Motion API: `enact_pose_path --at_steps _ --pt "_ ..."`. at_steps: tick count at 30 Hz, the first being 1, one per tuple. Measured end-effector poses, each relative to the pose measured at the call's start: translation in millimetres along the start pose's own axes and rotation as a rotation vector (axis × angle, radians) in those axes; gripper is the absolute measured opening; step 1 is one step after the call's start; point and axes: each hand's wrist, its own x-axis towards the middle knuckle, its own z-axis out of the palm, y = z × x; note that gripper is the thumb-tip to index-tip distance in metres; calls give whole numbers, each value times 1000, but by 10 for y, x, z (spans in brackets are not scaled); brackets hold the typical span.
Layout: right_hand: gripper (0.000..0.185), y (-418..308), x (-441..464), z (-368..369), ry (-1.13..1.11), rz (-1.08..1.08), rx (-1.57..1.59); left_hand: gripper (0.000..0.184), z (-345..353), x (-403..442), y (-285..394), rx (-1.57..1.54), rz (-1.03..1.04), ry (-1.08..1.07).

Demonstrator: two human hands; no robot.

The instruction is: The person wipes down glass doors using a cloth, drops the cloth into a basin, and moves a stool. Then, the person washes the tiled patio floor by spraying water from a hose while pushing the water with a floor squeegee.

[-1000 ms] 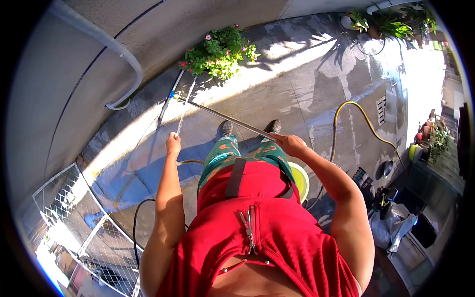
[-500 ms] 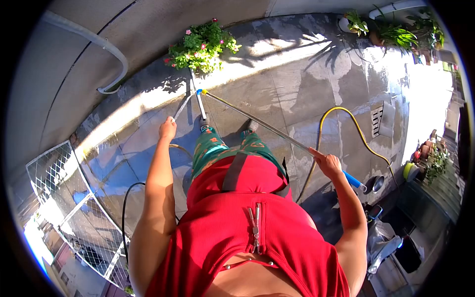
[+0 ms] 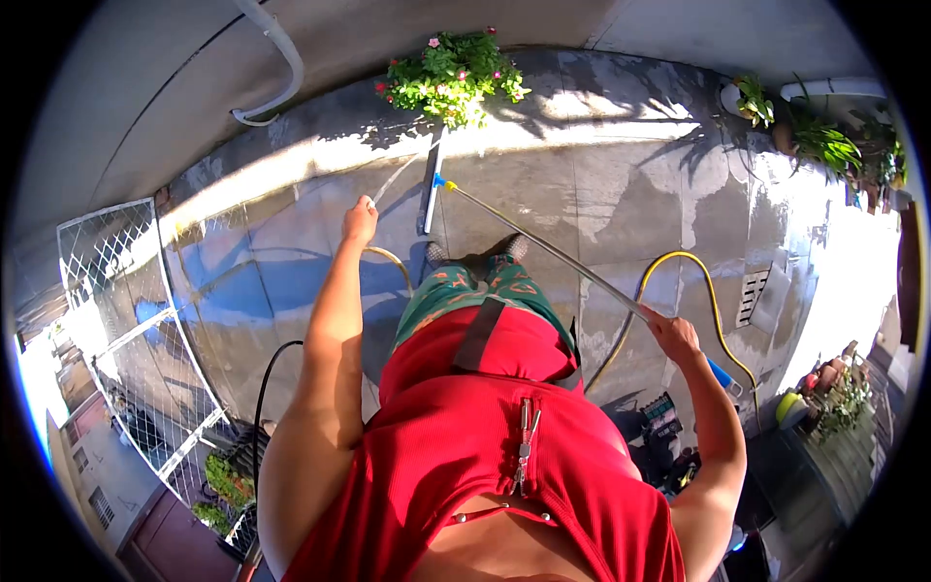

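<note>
My left hand [image 3: 360, 221] is closed at the end of a yellow hose, and a stream of water [image 3: 400, 173] runs from it toward the flowering plant [image 3: 456, 80]. My right hand [image 3: 673, 335] grips the long metal pole [image 3: 553, 248] near its blue handle end [image 3: 722, 376]. At the pole's far end, a squeegee head [image 3: 433, 189] with a blue and yellow joint rests on the wet paving, between the plant and my feet.
The yellow hose [image 3: 718, 312] loops over the paving [image 3: 601, 204] on the right, near a floor drain [image 3: 752, 297]. Potted plants [image 3: 824, 145] stand at the upper right. A white mesh gate [image 3: 145, 349] is at the left, with a dark hose [image 3: 262, 398] beside it.
The right hand has moved outward, drawing the pole and squeegee head away from the wall side toward the right and my feet. The water stream now points up and right. The view has shifted.
</note>
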Motion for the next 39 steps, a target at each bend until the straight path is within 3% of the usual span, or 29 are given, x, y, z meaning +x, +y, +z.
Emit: enact_pose_path --at_steps 4,7,13,16,19,22,24,29,32,35,37,39 --pt "42 -852 673 -136 -107 4 66 21 -206 56 -450 -24 -163 58" --pt "42 -1720 1311 -272 -70 -111 76 22 -204 177 -1053 -87 -203 143" --pt "43 -4121 2577 -506 -68 -284 14 24 -733 86 -1818 -101 -421 155" --pt "43 -5197 2969 -462 -73 -318 30 24 -729 147 -2378 -132 -437 204" --pt "44 -5761 3120 -260 4 -419 84 24 -864 121 -2773 -191 -434 244" --pt "47 -5655 3008 -281 -170 -419 253 23 -1067 108 -3114 -242 -419 288" --pt "47 -5406 2761 -418 -251 -309 280 23 -1179 114 -3331 -264 -437 306" --pt "48 -4476 1966 -665 -271 -164 234 25 -1358 220 -3794 -326 -546 309" --pt "48 -4401 1877 -861 -252 -186 210 26 -1380 420 -4023 -347 -599 314" --pt "47 -4837 2159 -1127 -313 -128 185 25 -1534 640 -4209 -379 -651 309" --pt "48 -5248 2579 -1268 -274 -253 129 26 -1769 720 -4212 -416 -698 307" --pt "49 -5504 3331 -1057 -32 -688 52 26 -1902 855 -4351 -448 -695 317"
